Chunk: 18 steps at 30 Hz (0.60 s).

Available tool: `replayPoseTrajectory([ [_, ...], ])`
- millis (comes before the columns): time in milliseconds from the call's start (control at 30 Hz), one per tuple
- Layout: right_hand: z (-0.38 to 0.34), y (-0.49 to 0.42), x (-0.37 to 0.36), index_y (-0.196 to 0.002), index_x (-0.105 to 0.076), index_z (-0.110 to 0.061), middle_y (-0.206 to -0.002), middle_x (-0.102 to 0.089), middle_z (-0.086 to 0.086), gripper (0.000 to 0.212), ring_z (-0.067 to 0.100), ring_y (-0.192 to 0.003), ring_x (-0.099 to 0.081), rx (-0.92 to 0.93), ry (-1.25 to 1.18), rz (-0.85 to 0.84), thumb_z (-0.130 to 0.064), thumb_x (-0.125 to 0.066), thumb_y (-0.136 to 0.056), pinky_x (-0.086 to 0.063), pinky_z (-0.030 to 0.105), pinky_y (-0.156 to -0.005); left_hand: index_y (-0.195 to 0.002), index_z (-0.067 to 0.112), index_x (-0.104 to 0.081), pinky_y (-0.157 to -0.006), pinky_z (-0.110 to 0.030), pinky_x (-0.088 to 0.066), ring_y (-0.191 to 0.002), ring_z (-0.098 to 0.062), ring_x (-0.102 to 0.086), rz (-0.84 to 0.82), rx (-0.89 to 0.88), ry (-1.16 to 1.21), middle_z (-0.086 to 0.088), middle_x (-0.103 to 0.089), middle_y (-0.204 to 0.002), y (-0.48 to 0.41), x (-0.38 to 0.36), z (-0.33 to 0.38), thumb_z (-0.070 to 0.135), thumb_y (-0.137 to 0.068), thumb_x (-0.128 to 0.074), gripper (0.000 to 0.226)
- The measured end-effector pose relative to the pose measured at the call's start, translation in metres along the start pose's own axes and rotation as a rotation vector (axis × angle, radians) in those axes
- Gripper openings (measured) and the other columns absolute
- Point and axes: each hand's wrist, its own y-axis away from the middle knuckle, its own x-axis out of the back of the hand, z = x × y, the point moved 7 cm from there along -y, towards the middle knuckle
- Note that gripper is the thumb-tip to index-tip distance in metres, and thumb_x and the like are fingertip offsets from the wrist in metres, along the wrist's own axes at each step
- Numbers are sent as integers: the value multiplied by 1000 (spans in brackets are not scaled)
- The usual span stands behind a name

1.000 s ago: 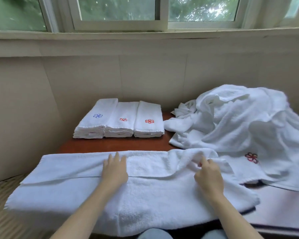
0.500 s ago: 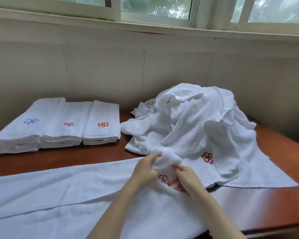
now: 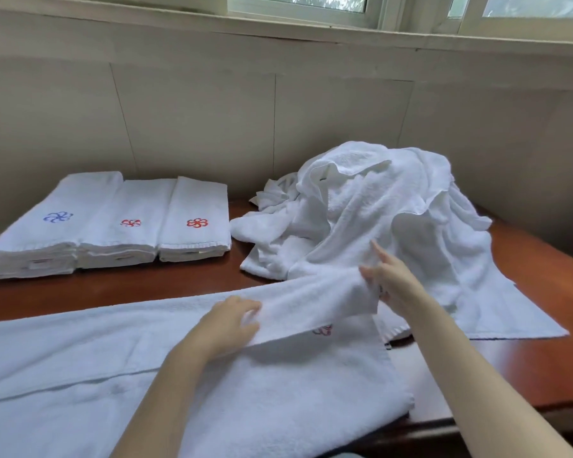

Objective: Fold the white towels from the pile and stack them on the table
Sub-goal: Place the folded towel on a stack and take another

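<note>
Brown wooden table (image 3: 153, 294) stands against a beige panelled wall (image 3: 212, 127) below a window (image 3: 298, 4). Three stacks of folded towels (image 3: 113, 226) sit side by side at the far left of the table; each top towel bears a small embroidered flower. The pile (image 3: 394, 219) of unfolded white towels lies heaped toward the far right corner. One towel (image 3: 212, 401) is spread along the near edge, with a flap at its right end lifted off the surface. The left hand (image 3: 227, 323) grips the lifted flap with curled fingers. The right hand (image 3: 389, 279) pinches the flap's corner between thumb and fingers, forefinger extended.
</note>
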Motion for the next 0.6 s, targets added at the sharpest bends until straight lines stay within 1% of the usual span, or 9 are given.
replayPoseTrajectory([
  [67, -27, -2, 3, -145, -36, -30, -66, -45, 2, 70, 9, -55, -43, 126, 106, 17, 7, -53, -89, -40, 20, -53, -148, 37, -25, -116, -40, -16, -145, -17, -14, -61, 161, -130, 5, -15, -158, 16, 4, -38, 45, -98, -40, 54],
  [100, -34, -4, 3, -145, -38, -28, -58, -36, -1, 70, 8, -52, -37, 163, 214, 36, 9, -52, -87, -37, 19, -53, -149, 42, -16, -116, -46, -11, -147, -19, -5, -78, 241, -186, 6, -4, -160, 27, 5, -57, 53, -97, -35, 56],
  [133, -34, -6, 1, -144, -41, -26, -57, -35, -2, 71, 11, -54, -37, 147, 319, 37, 12, -50, -85, -36, 22, -55, -149, 46, -10, -116, -49, -7, -148, -20, 3, -81, 308, -225, 6, 4, -161, 38, 6, -76, 59, -96, -30, 58],
  [167, -27, -6, -3, -142, -44, -25, -61, -42, 1, 69, 14, -58, -41, 83, 398, 12, 12, -49, -85, -38, 25, -55, -148, 49, -5, -116, -51, -3, -148, -20, 7, -65, 355, -241, 7, 9, -160, 49, 7, -93, 63, -95, -27, 59],
  [233, 2, 5, -10, -138, -49, -22, -83, -57, 10, 61, 18, -63, -50, -133, 502, -56, 9, -54, -86, -45, 22, -49, -147, 51, -2, -117, -50, 0, -148, -17, 9, 14, 391, -251, 7, 12, -160, 71, 14, -123, 66, -94, -22, 59],
  [300, 29, 16, -11, -136, -48, -19, -96, -57, 14, 57, 17, -62, -49, -242, 633, -70, 6, -57, -86, -43, 21, -42, -148, 50, -3, -118, -46, -2, -148, -14, 6, 85, 391, -279, 9, 9, -160, 90, 24, -145, 64, -94, -21, 59],
  [400, 33, 21, -5, -135, -41, -14, -91, -57, 14, 56, 21, -65, -51, -155, 836, 62, 3, -52, -83, -41, 26, -55, -149, 47, -9, -119, -41, -3, -148, -9, 2, 143, 352, -255, 11, 2, -160, 108, 34, -164, 61, -95, -25, 58],
  [500, 13, 20, -8, -122, -39, -6, -111, -57, 19, 40, 32, -94, -55, -11, 1168, 210, -3, -45, -82, -43, 32, -70, -147, 47, -14, -119, -38, -1, -147, -5, 2, 130, 305, -223, 13, 0, -160, 120, 39, -172, 63, -91, -35, 63],
  [600, 9, 19, -28, -134, -32, -11, -127, -47, 20, 47, 39, -116, -46, 59, 1219, 260, -15, -49, -91, -40, 38, -80, -145, 54, -10, -116, -46, 3, -146, -4, 4, 120, 352, -271, 17, 2, -159, 134, 41, -181, 75, -83, -33, 69],
])
